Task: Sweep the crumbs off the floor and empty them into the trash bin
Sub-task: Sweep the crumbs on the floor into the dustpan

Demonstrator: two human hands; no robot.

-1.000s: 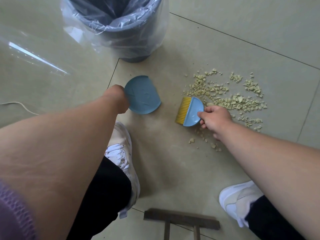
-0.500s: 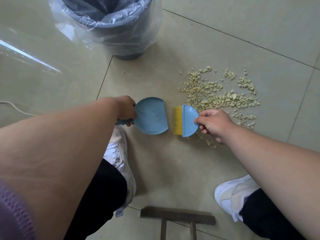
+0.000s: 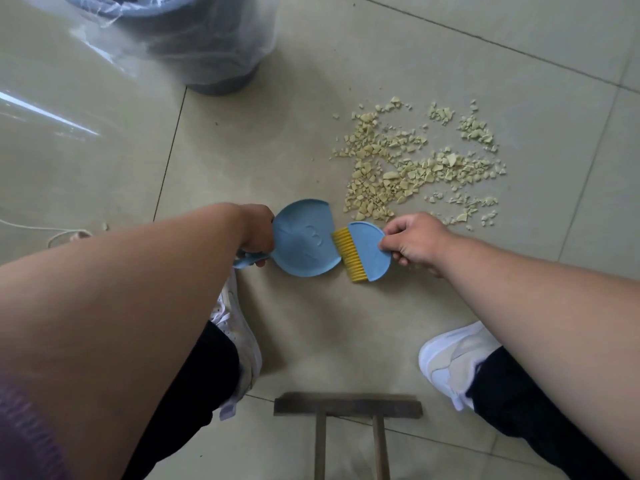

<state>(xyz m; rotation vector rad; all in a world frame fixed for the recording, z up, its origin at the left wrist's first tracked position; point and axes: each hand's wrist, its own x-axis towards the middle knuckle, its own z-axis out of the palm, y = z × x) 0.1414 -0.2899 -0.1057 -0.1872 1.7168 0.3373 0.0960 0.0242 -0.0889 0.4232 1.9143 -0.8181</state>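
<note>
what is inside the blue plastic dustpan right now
The blue plastic dustpan shows only its bare tray with an embossed mark; no pale yellow crumbs lie in it. Its handle end is covered by the left hand gripping it.

Dustpan (image 3: 304, 239) & brush (image 3: 363, 251) brought together, bristles now touching pan edge below crumbs (image 3: 412, 164).

Home: tiled floor (image 3: 381, 46), lined bin (image 3: 207, 46)

Bright daylight; window glare on floor (image 3: 52, 109) upper left; wide-angle edge warping
</note>
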